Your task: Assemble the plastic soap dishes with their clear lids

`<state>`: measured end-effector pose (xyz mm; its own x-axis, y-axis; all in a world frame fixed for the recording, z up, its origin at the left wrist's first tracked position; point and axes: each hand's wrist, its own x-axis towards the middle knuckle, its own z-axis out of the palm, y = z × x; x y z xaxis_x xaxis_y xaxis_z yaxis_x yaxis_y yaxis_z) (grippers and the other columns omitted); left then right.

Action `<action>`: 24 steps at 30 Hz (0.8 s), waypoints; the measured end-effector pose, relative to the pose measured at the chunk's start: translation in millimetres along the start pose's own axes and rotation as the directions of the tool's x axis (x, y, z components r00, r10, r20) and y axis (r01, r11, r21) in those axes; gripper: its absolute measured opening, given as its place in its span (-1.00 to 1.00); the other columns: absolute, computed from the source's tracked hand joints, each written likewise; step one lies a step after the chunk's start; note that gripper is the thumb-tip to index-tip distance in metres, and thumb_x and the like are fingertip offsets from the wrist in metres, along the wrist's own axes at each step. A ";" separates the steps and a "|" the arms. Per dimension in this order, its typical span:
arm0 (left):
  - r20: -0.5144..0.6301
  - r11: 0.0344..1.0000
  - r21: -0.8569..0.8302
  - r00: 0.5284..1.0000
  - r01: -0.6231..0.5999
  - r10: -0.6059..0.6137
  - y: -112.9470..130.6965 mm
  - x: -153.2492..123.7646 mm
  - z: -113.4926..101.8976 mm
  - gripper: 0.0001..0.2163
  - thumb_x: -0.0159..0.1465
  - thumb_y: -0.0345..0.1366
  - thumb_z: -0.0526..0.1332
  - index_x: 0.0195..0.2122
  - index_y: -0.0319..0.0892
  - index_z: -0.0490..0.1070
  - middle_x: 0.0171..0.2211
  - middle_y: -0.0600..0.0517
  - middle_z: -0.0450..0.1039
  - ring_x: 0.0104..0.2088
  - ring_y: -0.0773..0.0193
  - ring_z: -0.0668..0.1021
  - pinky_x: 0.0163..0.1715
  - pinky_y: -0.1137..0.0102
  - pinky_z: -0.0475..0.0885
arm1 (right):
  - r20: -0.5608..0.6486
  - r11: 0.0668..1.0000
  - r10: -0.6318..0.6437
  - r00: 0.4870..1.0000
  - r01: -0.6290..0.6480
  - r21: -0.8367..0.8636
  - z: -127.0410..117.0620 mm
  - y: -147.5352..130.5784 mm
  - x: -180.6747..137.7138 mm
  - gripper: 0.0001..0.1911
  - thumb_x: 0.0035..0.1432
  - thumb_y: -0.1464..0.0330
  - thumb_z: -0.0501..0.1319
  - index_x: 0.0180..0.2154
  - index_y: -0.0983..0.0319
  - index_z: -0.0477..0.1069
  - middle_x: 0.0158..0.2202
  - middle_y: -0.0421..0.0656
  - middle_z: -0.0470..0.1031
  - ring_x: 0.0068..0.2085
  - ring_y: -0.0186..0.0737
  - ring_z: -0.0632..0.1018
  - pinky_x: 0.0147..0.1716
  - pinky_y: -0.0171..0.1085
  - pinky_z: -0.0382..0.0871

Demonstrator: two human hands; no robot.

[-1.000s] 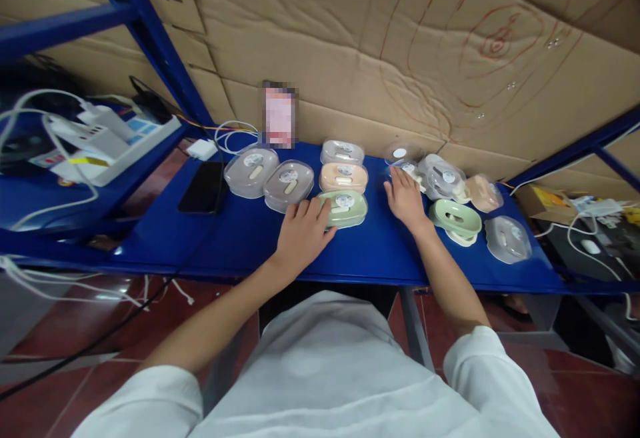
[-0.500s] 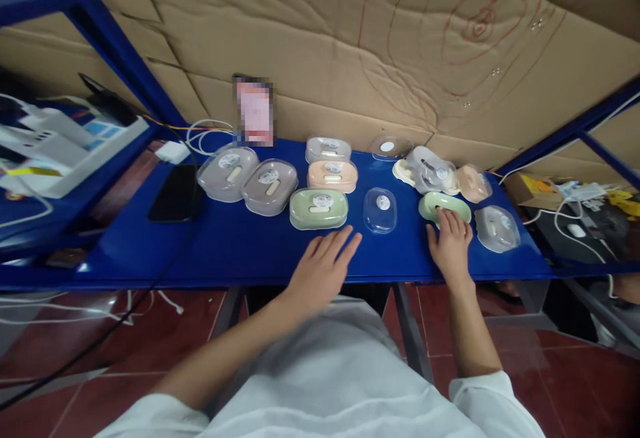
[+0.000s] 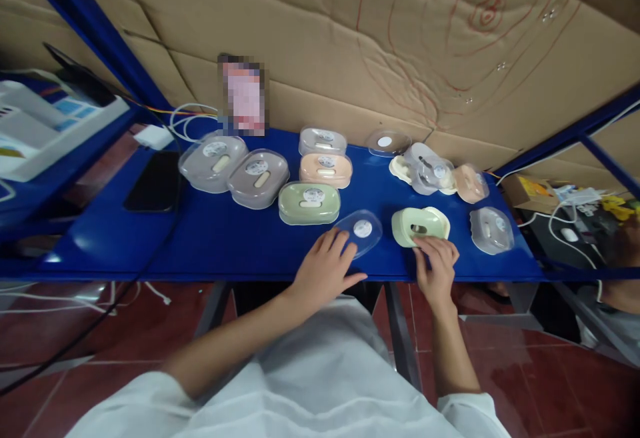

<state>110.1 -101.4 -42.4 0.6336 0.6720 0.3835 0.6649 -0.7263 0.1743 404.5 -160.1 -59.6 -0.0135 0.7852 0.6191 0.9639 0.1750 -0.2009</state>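
L hand [image 3: 325, 271], lower centre of frame, lies palm down w/ fingers spread loose; fingertips rest on the near edge of a clear lid [image 3: 359, 231], which is tipped up a bit at its far side. Not gripped, just touched from the front. The lid has a round white sticker on top.

R hand [image 3: 437, 265], just right of centre, fingers curled round the near side of a green soap box [image 3: 419, 225], thumb at its left end. The box is tilted toward the camera, open top showing, sitting near the front edge of the blue shelf [image 3: 225, 245].

Lid & green box sit close, side by side, not touching as far as I can see.

Centre of frame: closed green box [image 3: 309, 203], peach box [image 3: 326, 169] behind it, clear-grey one [image 3: 323, 140] furthest back. Left of those, two grey boxes [image 3: 234, 171]. Right side: a heap of lids & bases [image 3: 435, 173], plus a single grey box [image 3: 491, 230]. Black phone [image 3: 154, 181] flat at mid left. Cardboard wall [image 3: 400, 38] fills the top.
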 end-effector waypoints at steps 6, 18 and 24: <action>-0.140 0.998 0.055 0.990 0.038 -0.030 -24.6 -64.9 -22.6 -0.65 0.46 -0.15 0.33 0.17 -0.22 0.46 0.00 -0.22 0.55 0.10 -0.10 0.62 0.05 0.10 0.63 | 0.159 0.978 -0.177 0.971 0.156 0.139 8.1 -44.9 -6.0 -0.57 0.48 0.41 0.18 0.24 -0.10 0.52 0.02 -0.13 0.66 0.08 -0.03 0.65 0.27 0.11 0.33; -0.234 0.977 0.033 0.952 0.213 -0.199 -51.3 -106.7 -22.4 -0.56 0.40 -0.49 0.26 0.28 -0.11 0.38 0.25 -0.24 0.47 0.31 -0.15 0.52 0.38 -0.17 0.35 | 0.052 0.968 0.182 0.982 -0.169 -0.186 7.6 -12.7 12.0 -0.52 0.51 0.10 0.16 0.29 0.16 0.46 0.30 0.14 0.52 0.28 0.26 0.51 0.26 0.26 0.30; -0.247 0.994 -0.007 0.963 0.113 -0.111 -31.4 -93.3 -22.0 -0.58 0.35 -0.53 0.24 0.21 -0.11 0.50 0.23 -0.21 0.55 0.25 -0.09 0.57 0.38 -0.11 0.33 | 0.181 0.988 0.143 0.973 -0.130 -0.086 -11.1 16.2 -17.9 -0.69 0.51 0.28 0.11 0.13 0.04 0.56 0.27 -0.05 0.59 0.31 0.17 0.52 0.30 0.32 0.23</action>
<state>21.4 -144.5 -63.7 0.4380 0.6918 0.5741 0.7294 -0.6468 0.2228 423.3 -177.9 -65.6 0.0770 0.8964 0.4365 0.9768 0.0200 -0.2133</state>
